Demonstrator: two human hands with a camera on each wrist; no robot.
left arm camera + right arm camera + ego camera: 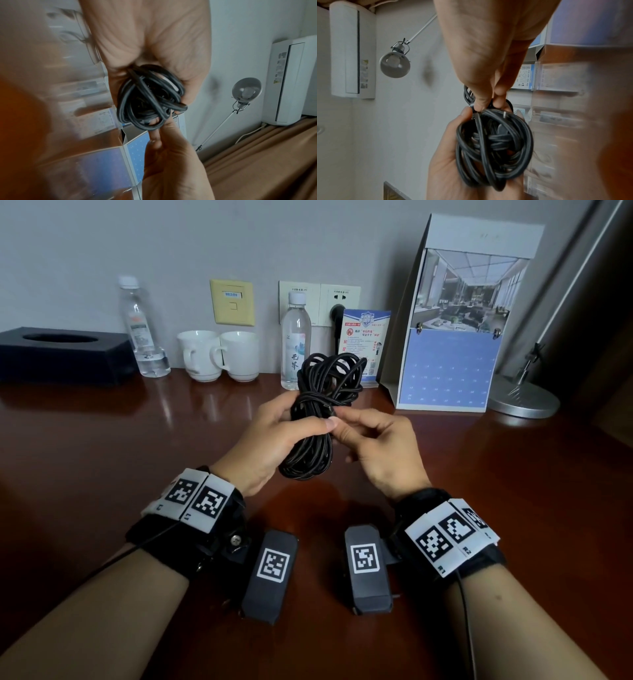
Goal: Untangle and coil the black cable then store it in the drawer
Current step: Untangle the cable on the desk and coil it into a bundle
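A black cable (322, 405) hangs as a tangled bundle of loops above the middle of the wooden desk (120, 446). My left hand (274, 440) grips the bundle around its middle, thumb across the front. My right hand (373, 440) pinches a strand or end of the cable at the bundle's right side, thumb and forefinger together. The left wrist view shows the cable (150, 97) bunched in my left hand (154, 51), with right fingers (164, 129) reaching in. In the right wrist view the cable (494, 146) has turns wrapped around its centre, pinched by my right hand (488, 97). No drawer is in view.
Along the desk's back edge stand a black tissue box (61, 354), two water bottles (140, 330) (295, 344), two white cups (219, 356), a small leaflet stand (364, 344) and a desk calendar (455, 337). A lamp base (524, 398) sits at the right.
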